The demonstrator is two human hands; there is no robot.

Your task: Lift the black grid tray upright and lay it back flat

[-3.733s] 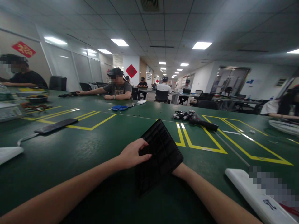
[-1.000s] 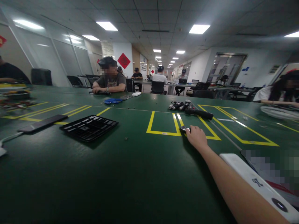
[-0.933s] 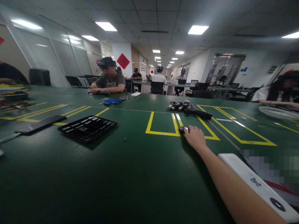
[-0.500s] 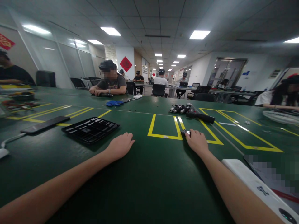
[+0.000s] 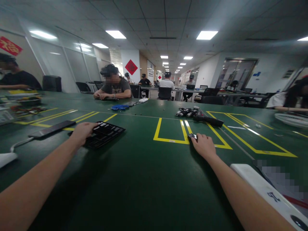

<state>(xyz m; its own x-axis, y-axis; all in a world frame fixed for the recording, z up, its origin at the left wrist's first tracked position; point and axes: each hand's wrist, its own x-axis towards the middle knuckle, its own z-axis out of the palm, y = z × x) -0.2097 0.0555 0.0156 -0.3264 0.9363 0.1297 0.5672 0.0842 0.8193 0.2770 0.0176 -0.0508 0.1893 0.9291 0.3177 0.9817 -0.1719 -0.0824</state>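
Observation:
My left hand (image 5: 83, 132) is over the left part of a shallow black compartment tray (image 5: 109, 133), with fingers bent together near its back edge. Whatever its fingertips touch is hidden. My right hand (image 5: 204, 146) rests on the green table, its fingers closed around a small black-and-silver piece (image 5: 192, 137). That piece lies by the corner of a yellow tape outline (image 5: 170, 141), and its exact kind cannot be made out.
Behind my right hand lie a black cylindrical object (image 5: 209, 121) and a bundle of dark cables (image 5: 187, 112). A black power bank-like slab (image 5: 53, 129) sits left of the tray. A white device (image 5: 257, 186) lies beside my right forearm. A person (image 5: 113, 83) sits across the table.
My left hand has moved left and away from me, from the bare table onto the black tray. My right hand stays in place with the small piece.

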